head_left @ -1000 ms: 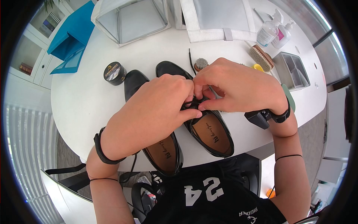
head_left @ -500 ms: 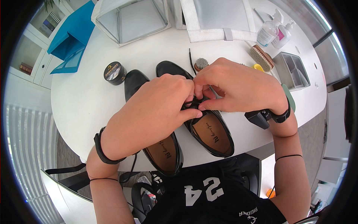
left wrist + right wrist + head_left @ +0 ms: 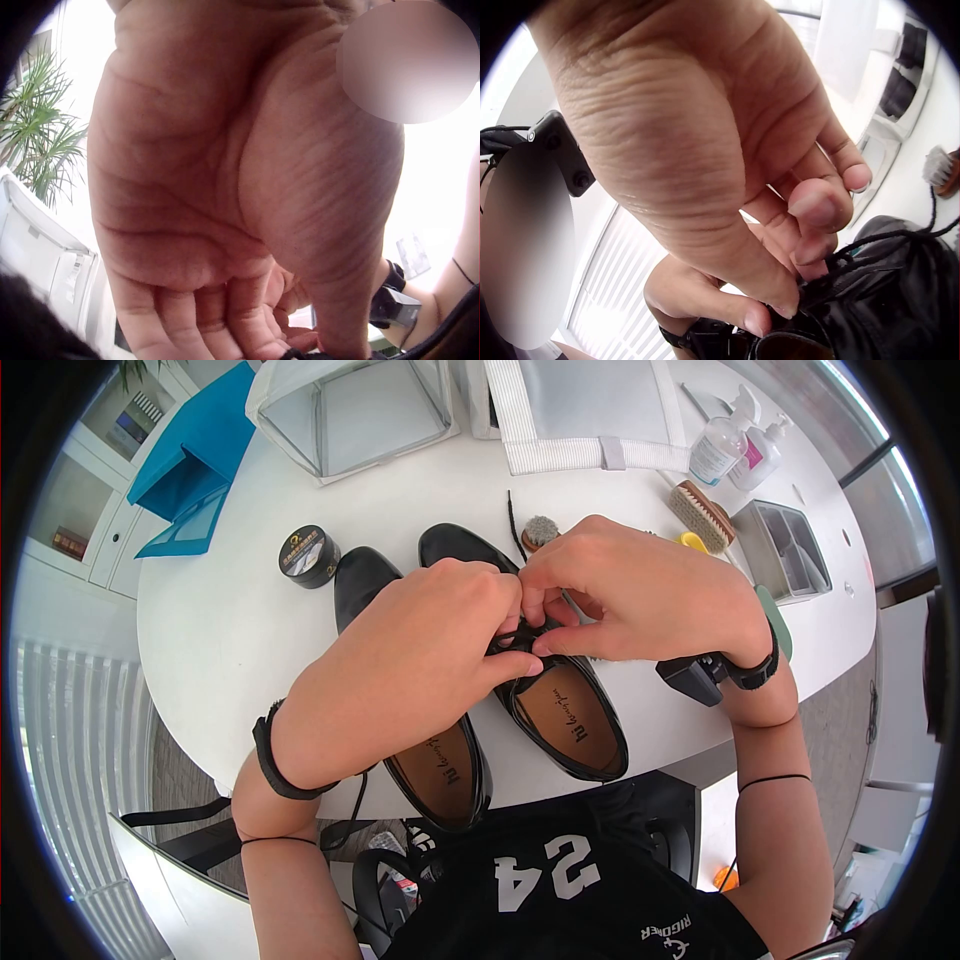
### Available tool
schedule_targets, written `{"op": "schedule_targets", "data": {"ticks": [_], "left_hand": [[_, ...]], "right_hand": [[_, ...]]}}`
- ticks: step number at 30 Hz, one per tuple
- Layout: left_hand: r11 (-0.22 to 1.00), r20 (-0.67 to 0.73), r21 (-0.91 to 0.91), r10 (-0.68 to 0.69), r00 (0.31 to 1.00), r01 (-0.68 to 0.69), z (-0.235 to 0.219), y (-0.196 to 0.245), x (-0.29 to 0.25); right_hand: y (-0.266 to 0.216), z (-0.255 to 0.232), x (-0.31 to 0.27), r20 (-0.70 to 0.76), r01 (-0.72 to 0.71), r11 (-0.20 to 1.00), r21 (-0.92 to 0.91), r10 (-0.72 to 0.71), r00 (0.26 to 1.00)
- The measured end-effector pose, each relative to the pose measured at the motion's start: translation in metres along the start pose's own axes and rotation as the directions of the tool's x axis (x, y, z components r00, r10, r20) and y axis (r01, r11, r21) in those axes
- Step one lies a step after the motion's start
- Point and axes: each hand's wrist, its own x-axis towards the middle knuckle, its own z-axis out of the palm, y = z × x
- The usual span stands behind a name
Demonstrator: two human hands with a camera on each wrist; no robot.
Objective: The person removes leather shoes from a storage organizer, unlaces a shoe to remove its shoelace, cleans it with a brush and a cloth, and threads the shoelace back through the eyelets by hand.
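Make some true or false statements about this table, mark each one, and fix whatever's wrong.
1. The left hand and right hand are at the laces of the right-hand shoe. True.
2. The round tin stands between that and the left-hand shoe. False: it stands left of both.
3. The long wooden brush lies inside the grey box. False: it lies beside it.
4. The right-hand shoe's brown insole bears writing. True.
5. The spray bottle stands upright. True.

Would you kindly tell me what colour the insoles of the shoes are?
The insoles are brown with dark lettering, clearest in the head view.
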Motion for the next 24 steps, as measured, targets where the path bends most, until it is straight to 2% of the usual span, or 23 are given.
{"op": "schedule_targets", "data": {"ticks": [6, 18, 24], "left_hand": [[1.0, 0.007, 0.001, -0.008, 1.0, 0.008, 0.0004, -0.0011, 0.0002], [1.0, -0.007, 0.006, 0.025, 1.0, -0.025, 0.0013, -0.002, 0.0001], [1.0, -0.01, 0.002, 0.024, 1.0, -0.023, 0.0008, -0.0011, 0.0]], "right_hand": [[0.0026, 0.0014, -0.001, -0.028, 0.041, 0.999, -0.031, -0.042, 0.999], [0.002, 0.0004, -0.0017, -0.017, 0.035, 0.999, -0.031, -0.036, 0.999], [-0.0013, -0.002, -0.0007, 0.022, -0.011, 1.0, -0.019, 0.011, 1.0]]}}
